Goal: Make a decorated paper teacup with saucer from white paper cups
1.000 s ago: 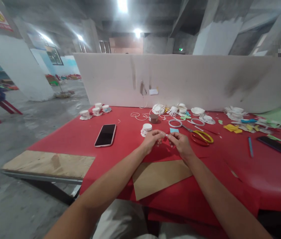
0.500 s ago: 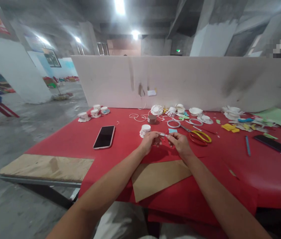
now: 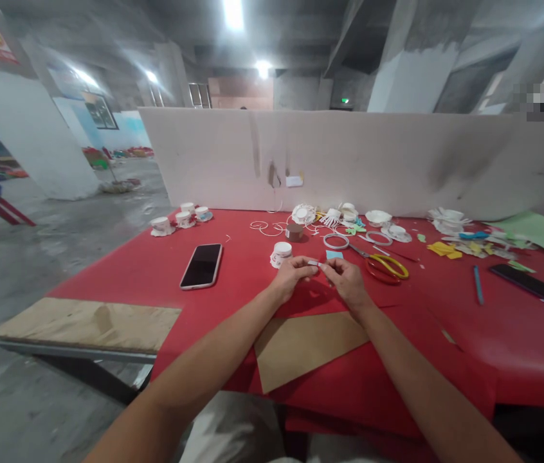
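Note:
Between my two hands is a small white strip (image 3: 314,263), perhaps paper, above the red table covering. My left hand (image 3: 293,275) pinches one end of it with thumb and finger. The fingertips of my right hand (image 3: 344,279) are closed on its other end. Just beyond my left hand stands a small white paper cup (image 3: 281,253) with a ruffled, printed base. A light blue paper piece (image 3: 334,255) lies behind my right hand, and yellow-handled scissors (image 3: 386,264) rest to its right. Under my forearms is a brown sheet (image 3: 310,347).
A phone (image 3: 201,266) lies to the left, with several small cups (image 3: 161,225) behind it. At the back are a brown tape roll (image 3: 294,232), white rings (image 3: 336,241) and white paper pieces. Paper scraps (image 3: 445,248), a blue pen (image 3: 479,285) and a dark long object (image 3: 537,286) lie right.
My fingers have shifted slightly around the white strip, and my left fingers have curled in more. The things on the table stay where they were.

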Action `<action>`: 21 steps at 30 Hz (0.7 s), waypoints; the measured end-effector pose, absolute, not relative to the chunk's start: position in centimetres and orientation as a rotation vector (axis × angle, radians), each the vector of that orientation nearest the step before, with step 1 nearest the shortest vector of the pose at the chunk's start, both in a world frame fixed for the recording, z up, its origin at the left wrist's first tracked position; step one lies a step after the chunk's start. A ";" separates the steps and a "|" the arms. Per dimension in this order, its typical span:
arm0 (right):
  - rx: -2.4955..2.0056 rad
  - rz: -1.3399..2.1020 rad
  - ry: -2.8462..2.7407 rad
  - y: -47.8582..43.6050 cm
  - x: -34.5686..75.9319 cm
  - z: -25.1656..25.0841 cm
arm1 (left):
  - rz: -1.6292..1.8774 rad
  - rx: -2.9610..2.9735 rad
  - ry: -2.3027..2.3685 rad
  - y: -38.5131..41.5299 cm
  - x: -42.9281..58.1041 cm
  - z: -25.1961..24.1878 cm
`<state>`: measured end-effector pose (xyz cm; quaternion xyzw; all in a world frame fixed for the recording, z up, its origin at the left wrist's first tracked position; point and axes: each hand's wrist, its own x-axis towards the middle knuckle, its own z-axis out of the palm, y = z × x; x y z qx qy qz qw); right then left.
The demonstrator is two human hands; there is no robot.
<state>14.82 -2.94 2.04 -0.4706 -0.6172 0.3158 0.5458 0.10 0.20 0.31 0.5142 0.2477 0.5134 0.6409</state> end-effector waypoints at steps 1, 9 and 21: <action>-1.117 0.709 -1.476 -2.9 14.8 1.9 | 1.186 1.170 0.577 0.2 0.2 0.3; -1.143 0.607 -1.491 -2.7 14.4 1.1 | 1.278 1.136 0.689 -0.3 0.7 0.3; -1.156 0.677 -1.471 -2.8 14.0 1.3 | 1.332 1.167 0.770 -0.6 1.3 0.0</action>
